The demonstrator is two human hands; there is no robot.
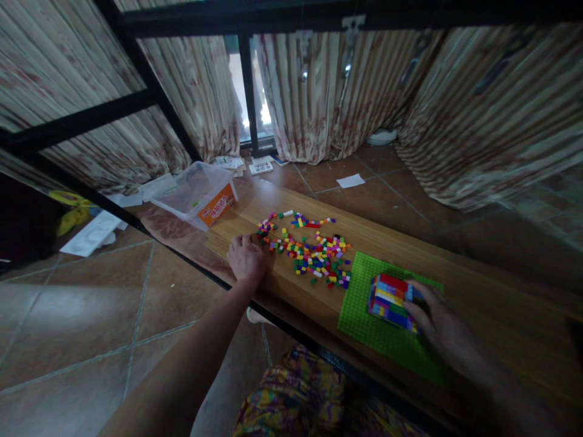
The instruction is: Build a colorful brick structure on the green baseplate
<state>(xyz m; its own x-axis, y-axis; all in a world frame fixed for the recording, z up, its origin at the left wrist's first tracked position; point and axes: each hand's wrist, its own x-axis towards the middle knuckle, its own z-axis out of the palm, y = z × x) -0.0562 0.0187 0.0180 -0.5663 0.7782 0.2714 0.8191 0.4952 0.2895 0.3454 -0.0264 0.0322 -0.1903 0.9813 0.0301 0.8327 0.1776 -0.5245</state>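
While right hand grips multicoloured plastic brick block on green studded baseplate — left hand, fingers curled, contents unclear, rests nr wooden table front edge.

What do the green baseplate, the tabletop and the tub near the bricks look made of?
Green baseplate: probably moulded plastic, matte, with a fine grid of studs across its surface.
Tabletop: wood or wood-look laminate, light brown with lengthwise grain and a slight sheen.
Tub: clear plastic, with see-through walls.

Left hand curled, knuckles up; right hand loosely spread.
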